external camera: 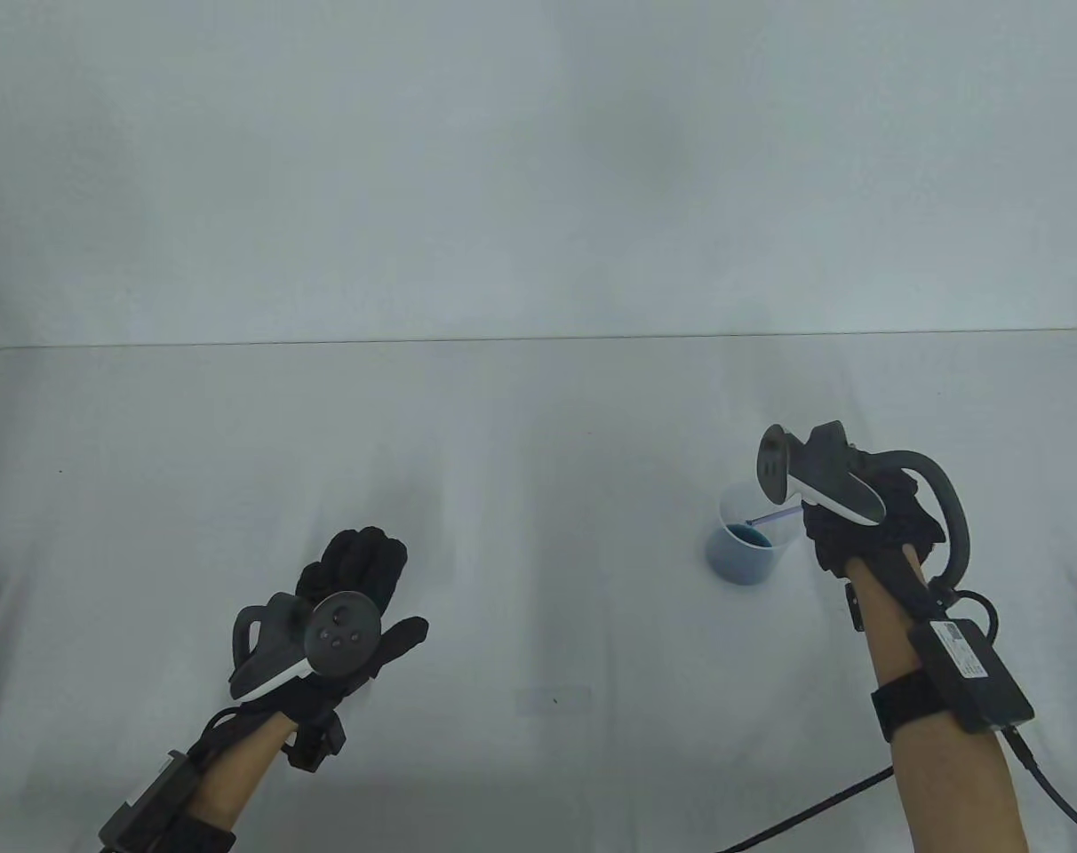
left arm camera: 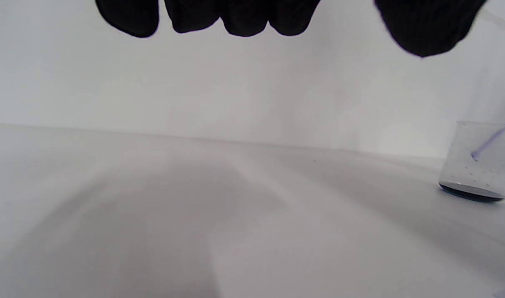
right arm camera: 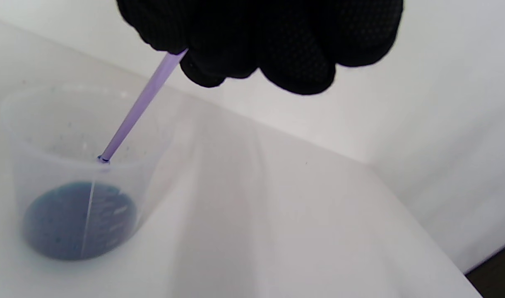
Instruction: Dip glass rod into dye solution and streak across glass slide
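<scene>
White table [external camera: 538,426]; rod [right arm camera: 133,112] tip above dye [right arm camera: 78,221], right wrist view only.

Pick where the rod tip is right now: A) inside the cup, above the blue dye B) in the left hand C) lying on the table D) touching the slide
A: the right hand holds the rod, whose tip sits inside the cup clear above the dye.
</scene>
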